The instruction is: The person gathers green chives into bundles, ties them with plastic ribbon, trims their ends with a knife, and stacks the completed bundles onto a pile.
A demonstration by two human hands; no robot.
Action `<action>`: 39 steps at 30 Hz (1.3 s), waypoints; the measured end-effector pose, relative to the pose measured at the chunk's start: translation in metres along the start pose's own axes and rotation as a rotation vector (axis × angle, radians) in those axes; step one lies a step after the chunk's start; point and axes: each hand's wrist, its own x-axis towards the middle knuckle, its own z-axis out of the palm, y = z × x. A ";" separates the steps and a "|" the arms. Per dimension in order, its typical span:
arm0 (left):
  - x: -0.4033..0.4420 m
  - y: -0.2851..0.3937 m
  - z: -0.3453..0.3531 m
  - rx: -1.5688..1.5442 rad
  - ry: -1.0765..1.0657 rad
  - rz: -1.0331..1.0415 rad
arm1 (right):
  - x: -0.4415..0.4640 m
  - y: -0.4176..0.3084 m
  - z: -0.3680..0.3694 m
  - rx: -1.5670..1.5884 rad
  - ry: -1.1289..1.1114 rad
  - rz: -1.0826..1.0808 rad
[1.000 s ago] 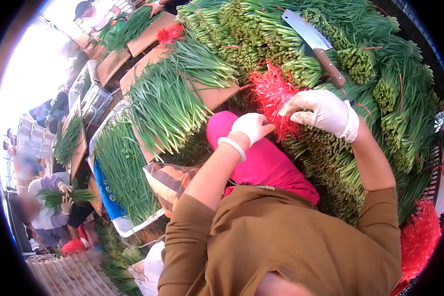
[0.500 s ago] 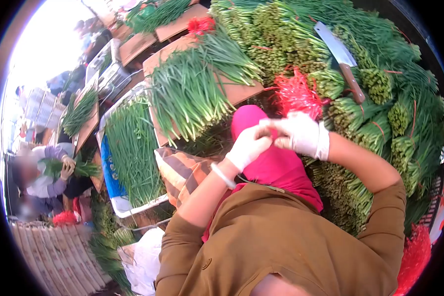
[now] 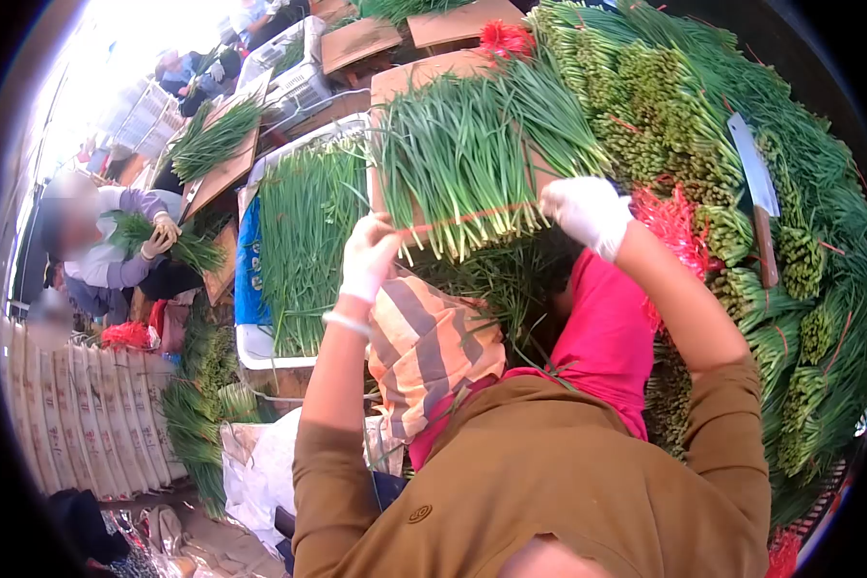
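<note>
One red strip [image 3: 467,218] runs taut btwn the L hand [image 3: 371,252] & the R hand [image 3: 588,214], both in white gloves on my feed. L fingers are closed on one end, R fingers on the other. In view, the strip crosses the lower part of the green stalks [image 3: 458,144], nr their pale ends; can't tell if it touches them. Those stalks lie on a brown board [image 3: 395,85], just beyond the hands. On the L wrist I see a white band [image 3: 346,324].

L of the board, a white-rimmed tray [image 3: 275,362] holds more greens [image 3: 308,231]; a striped cloth [image 3: 429,337] sits nr the lap. On the R, tied bundles [image 3: 665,106] are piled up, w/ a cleaver [image 3: 759,188] on top & a red tuft [image 3: 667,226] nr the R hand. Far L, a co-worker [image 3: 116,265] holds a bunch of leaves [image 3: 197,252].
</note>
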 end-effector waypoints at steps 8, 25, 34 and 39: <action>0.065 -0.095 0.019 -0.028 0.050 -0.441 | 0.077 0.074 0.074 -0.072 -0.228 0.235; 0.027 -0.027 0.120 -0.342 0.092 -0.441 | 0.069 0.078 0.082 0.409 -0.176 0.369; 0.022 -0.046 0.082 -0.315 0.059 -0.368 | 0.055 0.099 0.040 0.892 -0.182 0.510; -0.015 0.043 0.049 -0.217 0.173 -0.274 | 0.036 0.115 -0.010 1.114 -0.202 0.366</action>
